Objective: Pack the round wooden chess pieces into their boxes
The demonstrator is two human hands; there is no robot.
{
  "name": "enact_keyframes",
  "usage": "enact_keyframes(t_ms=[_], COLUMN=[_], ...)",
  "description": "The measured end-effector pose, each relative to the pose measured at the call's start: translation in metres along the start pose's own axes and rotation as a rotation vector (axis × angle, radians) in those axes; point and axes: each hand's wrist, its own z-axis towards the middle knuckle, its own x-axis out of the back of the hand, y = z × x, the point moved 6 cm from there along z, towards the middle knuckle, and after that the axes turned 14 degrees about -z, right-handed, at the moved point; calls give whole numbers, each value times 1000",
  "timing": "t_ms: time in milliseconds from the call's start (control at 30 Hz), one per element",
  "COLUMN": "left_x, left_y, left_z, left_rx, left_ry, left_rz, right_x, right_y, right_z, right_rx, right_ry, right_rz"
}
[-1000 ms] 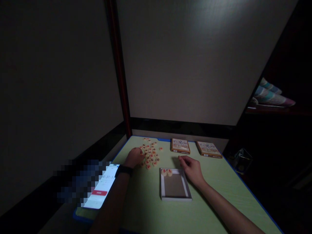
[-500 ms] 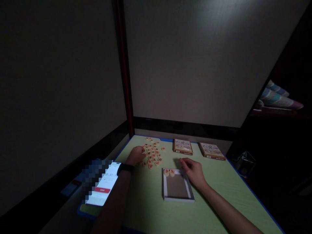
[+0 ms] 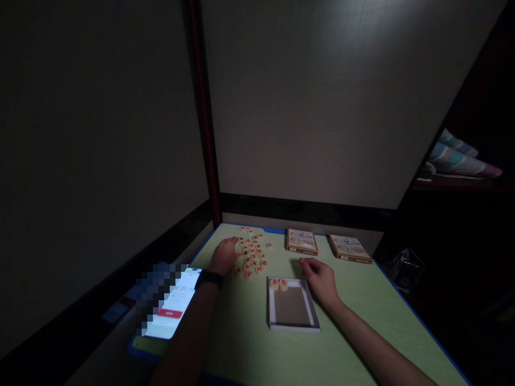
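Xiangqi pieces [image 3: 252, 255], round and pale with red or dark characters, lie loosely grouped on the green table. My left hand [image 3: 224, 256], with a dark band at the wrist, is at the left edge of this group. Its fingers stretch forward beside the pieces, and no piece shows in them. Two red-marked pieces [image 3: 279, 284] sit side by side in the far left corner of a shallow open box [image 3: 295, 328]. By that box's far right corner rests my right hand [image 3: 321, 277], fingers curled together, with nothing visible in them.
Two printed flat boxes [image 3: 301, 242] [image 3: 350, 249] lie along the table's far edge. A lit phone [image 3: 175, 305] is beside my left forearm. Walls rise behind and to the left. Striped fabric [image 3: 462, 158] lies on a shelf at right.
My left hand has shifted slightly left, and its thumb no longer shows over the pieces. My right hand has drawn back a little to the right. The boxed pieces stay put.
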Motion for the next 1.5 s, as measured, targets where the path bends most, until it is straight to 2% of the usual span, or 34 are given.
enact_keyframes(t_ms=[133, 400, 633, 733, 933, 1067, 1267, 1367, 1500], left_x=[-5, 7, -3, -7, -8, -13, -18, -13, -5], left_y=[3, 9, 18, 25, 28, 29, 33, 34, 30], left_z=[0, 2, 5, 17, 57, 73, 75, 78, 96], left_rx=[-31, -49, -74, -83, -92, -88, -97, -103, -85], left_ry=[-45, 55, 58, -4, -239, -318, -294, -271, -205], left_rz=[-29, -77, -15, 57, 172, 226, 275, 283, 276], right_x=[-1, -4, -4, -4, -5, -7, -6, -6, -8], right_y=[4, 5, 3, 2, 4, 6, 5, 5, 8], right_z=[1, 1, 2, 1, -1, -2, -3, -4, -5], right_rx=[-16, -4, 5, 3, -30, -61, -76, -81, -92], right_ry=[7, -8, -8, -6, -13, -31, -47, -56, -47], right_rz=[10, 28, 42, 46, 71, 121, 118, 121, 133])
